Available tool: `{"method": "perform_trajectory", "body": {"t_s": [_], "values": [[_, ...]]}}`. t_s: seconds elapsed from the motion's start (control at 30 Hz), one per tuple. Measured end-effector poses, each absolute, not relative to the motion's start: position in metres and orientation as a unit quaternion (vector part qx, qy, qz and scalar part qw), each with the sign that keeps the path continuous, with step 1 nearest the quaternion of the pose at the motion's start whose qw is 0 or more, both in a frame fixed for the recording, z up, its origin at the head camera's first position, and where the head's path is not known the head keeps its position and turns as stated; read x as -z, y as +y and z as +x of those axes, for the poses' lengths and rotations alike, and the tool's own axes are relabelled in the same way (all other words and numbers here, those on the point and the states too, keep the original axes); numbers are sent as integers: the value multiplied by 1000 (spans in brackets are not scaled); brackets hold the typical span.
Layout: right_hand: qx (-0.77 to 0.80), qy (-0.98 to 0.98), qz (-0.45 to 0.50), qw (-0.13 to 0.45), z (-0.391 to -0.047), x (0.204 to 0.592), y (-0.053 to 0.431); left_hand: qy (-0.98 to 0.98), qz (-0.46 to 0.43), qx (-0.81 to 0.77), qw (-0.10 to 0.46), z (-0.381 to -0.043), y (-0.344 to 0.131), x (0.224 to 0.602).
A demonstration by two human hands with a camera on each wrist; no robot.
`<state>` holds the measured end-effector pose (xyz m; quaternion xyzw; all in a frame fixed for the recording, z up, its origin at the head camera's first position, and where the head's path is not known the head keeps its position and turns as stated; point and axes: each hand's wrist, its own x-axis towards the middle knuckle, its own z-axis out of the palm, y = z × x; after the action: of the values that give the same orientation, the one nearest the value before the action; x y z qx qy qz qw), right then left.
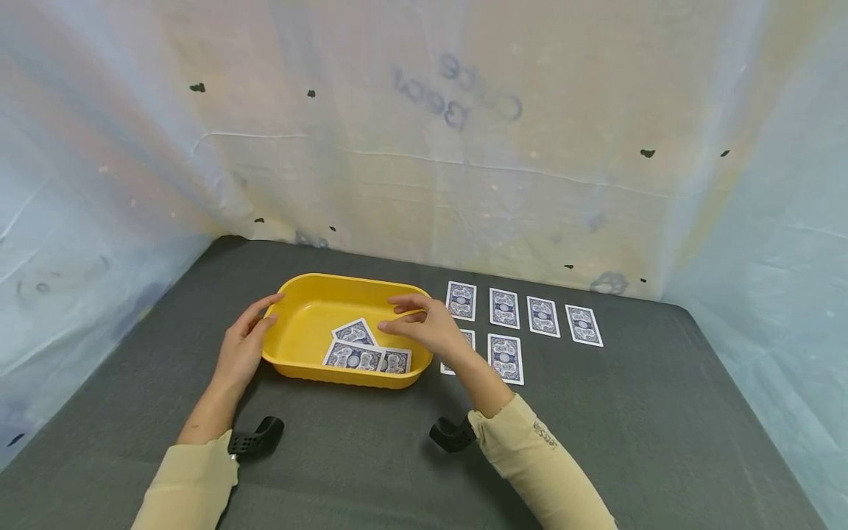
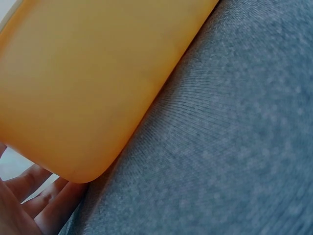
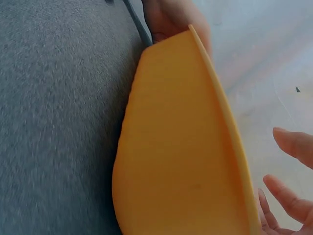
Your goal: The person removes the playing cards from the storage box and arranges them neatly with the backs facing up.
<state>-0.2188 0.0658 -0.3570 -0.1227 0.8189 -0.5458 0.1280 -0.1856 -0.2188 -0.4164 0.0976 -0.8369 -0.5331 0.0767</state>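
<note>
A yellow plastic tub (image 1: 311, 309) sits on the dark cloth, with three patterned playing cards (image 1: 354, 356) lying face down inside it. At its left end, my left hand (image 1: 244, 346) holds the rim; in the left wrist view, its fingers (image 2: 54, 205) lie against the outside of the tub. My right hand (image 1: 427, 324) hovers over the tub's right side, above the cards. Its thumb and fingers (image 3: 291, 203) are apart and loosely bent, with nothing between them. More face-down cards (image 1: 505, 308) lie to the right of the tub, one partly hidden by my right wrist.
The face-down cards form two rows; a lower-row card (image 1: 506, 358) lies just right of my right forearm. Dark cloth (image 1: 636, 427) covers the table. Translucent plastic sheeting (image 1: 424, 184) hangs behind and at both sides. Black wrist devices (image 1: 257, 437) are worn under both wrists.
</note>
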Motion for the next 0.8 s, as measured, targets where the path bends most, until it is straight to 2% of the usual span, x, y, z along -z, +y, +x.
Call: {"method": "perform_trajectory", "body": {"t_s": [0.8], "values": [[498, 840, -155, 152, -219, 378, 29, -829, 103, 545, 73, -186, -217, 416]]}}
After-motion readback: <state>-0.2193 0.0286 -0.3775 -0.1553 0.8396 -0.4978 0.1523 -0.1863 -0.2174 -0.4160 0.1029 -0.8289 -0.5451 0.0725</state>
